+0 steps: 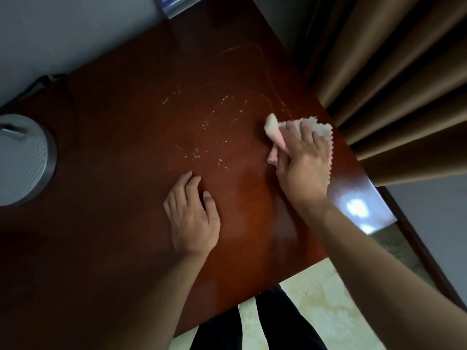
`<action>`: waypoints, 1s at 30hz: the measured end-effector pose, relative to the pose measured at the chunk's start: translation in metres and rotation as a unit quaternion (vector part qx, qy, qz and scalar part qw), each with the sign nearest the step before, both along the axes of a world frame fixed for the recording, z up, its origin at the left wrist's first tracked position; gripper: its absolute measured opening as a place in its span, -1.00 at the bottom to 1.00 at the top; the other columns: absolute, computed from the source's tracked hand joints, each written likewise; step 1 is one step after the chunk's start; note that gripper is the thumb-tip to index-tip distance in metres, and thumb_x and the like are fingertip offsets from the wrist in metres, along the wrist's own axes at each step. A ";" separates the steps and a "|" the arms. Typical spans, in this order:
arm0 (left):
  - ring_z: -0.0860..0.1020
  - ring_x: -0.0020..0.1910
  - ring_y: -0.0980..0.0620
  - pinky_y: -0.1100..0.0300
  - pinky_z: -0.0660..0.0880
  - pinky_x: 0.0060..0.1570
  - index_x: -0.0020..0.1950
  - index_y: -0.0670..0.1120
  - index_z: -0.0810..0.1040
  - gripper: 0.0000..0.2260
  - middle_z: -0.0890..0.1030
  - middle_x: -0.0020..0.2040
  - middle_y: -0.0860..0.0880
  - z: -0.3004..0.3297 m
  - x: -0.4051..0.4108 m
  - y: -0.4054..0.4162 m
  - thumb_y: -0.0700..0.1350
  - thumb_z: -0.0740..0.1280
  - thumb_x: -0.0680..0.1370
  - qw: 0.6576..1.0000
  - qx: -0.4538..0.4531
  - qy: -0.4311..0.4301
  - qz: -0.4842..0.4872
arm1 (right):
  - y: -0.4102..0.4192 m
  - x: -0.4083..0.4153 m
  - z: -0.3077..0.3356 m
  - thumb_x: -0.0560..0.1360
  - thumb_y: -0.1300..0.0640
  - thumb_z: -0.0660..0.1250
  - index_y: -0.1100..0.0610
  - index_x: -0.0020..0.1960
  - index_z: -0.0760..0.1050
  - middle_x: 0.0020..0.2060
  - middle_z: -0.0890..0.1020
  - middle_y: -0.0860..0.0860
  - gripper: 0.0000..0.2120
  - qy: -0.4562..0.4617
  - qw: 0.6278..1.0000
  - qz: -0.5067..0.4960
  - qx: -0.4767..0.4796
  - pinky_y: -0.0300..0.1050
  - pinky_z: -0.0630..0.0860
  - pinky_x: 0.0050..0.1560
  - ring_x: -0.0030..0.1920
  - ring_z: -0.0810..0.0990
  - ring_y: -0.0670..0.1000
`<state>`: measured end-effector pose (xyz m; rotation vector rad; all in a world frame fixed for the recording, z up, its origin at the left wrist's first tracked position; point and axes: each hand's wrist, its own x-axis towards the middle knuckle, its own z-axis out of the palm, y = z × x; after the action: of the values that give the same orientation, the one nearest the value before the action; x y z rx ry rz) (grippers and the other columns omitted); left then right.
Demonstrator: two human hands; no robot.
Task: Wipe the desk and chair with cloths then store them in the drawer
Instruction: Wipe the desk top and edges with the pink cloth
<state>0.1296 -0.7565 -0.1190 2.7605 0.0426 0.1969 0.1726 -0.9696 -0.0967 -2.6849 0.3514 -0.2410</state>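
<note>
Grey wall (pixel 63 34), brown curtains (pixel 404 84), pale patterned floor (pixel 328 299), dim light

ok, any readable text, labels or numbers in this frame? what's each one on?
None readable.
Blue-and-white printed card at the far edge of the glossy reddish-brown wooden desk: pale lines of print, too blurred to read.
Round grey appliance and pink-and-white cloth: no markings visible.

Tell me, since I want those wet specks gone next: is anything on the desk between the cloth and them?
Nothing visible. The right hand grips the cloth near the desk edge; bare wood lies between it and the specks. The left hand rests nearer, off that path.
</note>
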 end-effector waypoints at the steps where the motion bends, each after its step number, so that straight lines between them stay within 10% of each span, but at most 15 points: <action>1: 0.44 0.32 -0.10 -0.03 0.32 0.31 0.26 -0.14 0.49 -0.71 0.50 0.31 -0.10 0.001 0.000 0.000 -0.12 0.18 0.58 1.000 -0.002 0.002 0.001 | 0.006 -0.006 0.000 0.48 0.18 0.26 0.15 0.26 0.50 0.24 0.53 0.09 -0.65 0.001 1.000 0.005 0.007 0.16 0.30 0.33 0.29 0.45 0.22; 14: 0.50 0.23 -0.19 -0.04 0.34 0.26 0.20 -0.22 0.56 -0.69 0.57 0.25 -0.15 0.015 0.012 -0.002 -0.20 0.17 0.53 0.992 -0.100 -0.018 0.075 | 0.118 -0.051 -0.016 0.55 0.13 0.20 0.13 0.30 0.55 0.30 0.56 0.04 -0.64 0.003 0.980 0.201 0.016 0.07 0.29 0.46 0.41 0.42 0.11; 20: 0.45 0.25 -0.17 0.04 0.26 0.22 0.20 -0.15 0.53 -0.65 0.54 0.22 -0.12 0.027 0.041 0.005 -0.21 0.26 0.43 0.992 -0.111 -0.007 0.066 | 0.111 -0.002 -0.015 0.61 0.03 0.14 0.09 0.43 0.40 0.44 0.40 0.03 -0.58 0.067 0.972 0.226 -0.012 0.01 -0.07 0.52 0.51 0.23 0.10; 30: 0.33 0.43 0.00 0.08 0.08 0.41 0.35 -0.06 0.44 -0.67 0.41 0.43 -0.02 0.032 0.104 0.032 -0.17 0.26 0.58 0.989 -0.013 0.030 -0.141 | 0.017 0.051 0.002 0.53 0.14 0.08 0.09 0.30 0.43 0.26 0.48 0.00 -0.62 0.083 0.993 -0.030 -0.072 0.08 0.18 0.40 0.40 0.33 0.11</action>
<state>0.2339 -0.7247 -0.0871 2.7070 -0.3256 0.0371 0.2235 -0.9526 -0.0952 -2.8479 0.4832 -0.0616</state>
